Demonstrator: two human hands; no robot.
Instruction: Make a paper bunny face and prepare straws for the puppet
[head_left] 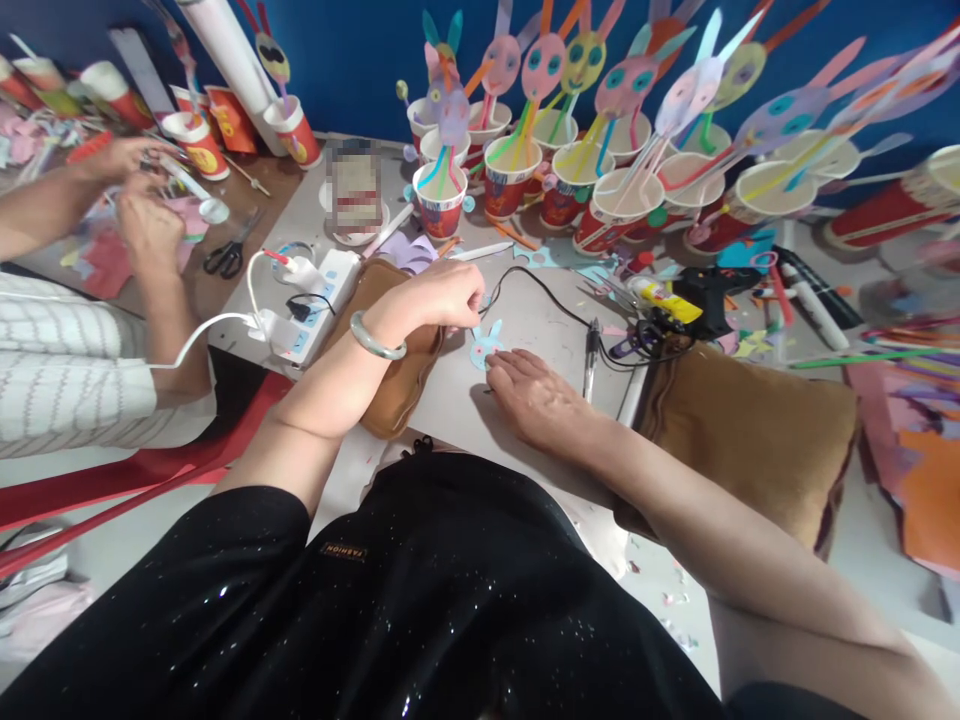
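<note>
A small light-blue paper rabbit face (480,352) with pink spots lies on the grey table between my hands. My left hand (450,293), with a pale bangle on its wrist, hovers just above and left of the rabbit's ears. Its fingers are curled closed, and whatever they may pinch is hidden. Flat on the tabletop, my right hand (536,398) stretches its fingers out, and their tips touch the rabbit's right edge. A pen (592,360) lies to the right of that hand.
Paper cups (513,165) with rabbit-faced spoons line the back. A glue gun (705,300) with its black cable lies right, near a brown cushion (750,440). Left are a brown pouch (397,385), a power strip (322,310), scissors (229,258) and another person's hands (150,215).
</note>
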